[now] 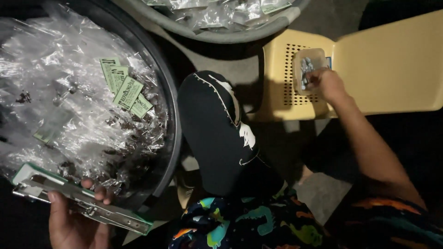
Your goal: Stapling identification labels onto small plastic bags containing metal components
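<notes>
Green-and-steel stapler (78, 200): lay hinged open at seven o'clock, left hand (76, 221) clasped round it, seemingly bared for reloading.
Black basin (168, 92): at nine o'clock, heaped with clear packets (69, 106) and green labels (124, 90).
Dark cushion (219, 133): centre.
Right hand (325, 83): at two o'clock, fingers dipped into a clear box (307, 69) of staples; grip unclear.
Yellow chair (392, 60): bore the box.

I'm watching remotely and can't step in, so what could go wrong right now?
1. The stapler lies open in the left hand, fingers near its mechanism; a pinch seems possible.
2. The right hand digs in a small box on the chair seat; a nudge might tip it and spill it.
3. Dim light makes the box's small metal pieces hard to see.
</notes>
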